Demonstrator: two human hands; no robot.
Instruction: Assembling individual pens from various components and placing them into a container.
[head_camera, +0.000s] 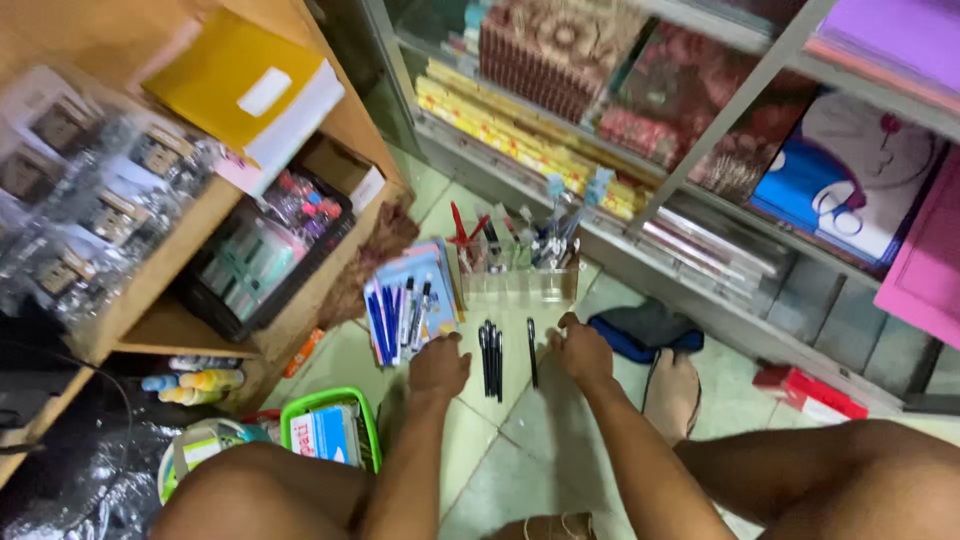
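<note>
I crouch over a tiled floor. My left hand (440, 366) rests on the floor with fingers curled, just left of a row of black pens (491, 357). My right hand (582, 348) is on the floor to their right, next to a single black pen (531, 351); it looks closed and I see nothing gripped in it. A clear plastic pen organiser (518, 268) with several pens stands just beyond the hands. A flat pack of blue and black pens (404, 308) lies to the left of it.
A wooden shelf unit (170, 250) with packaged goods stands at left. A metal rack (700, 170) of patterned paper and books runs along the back. A green basket (335, 432) sits by my left knee. My foot (672, 395) and a red box (810, 392) are right.
</note>
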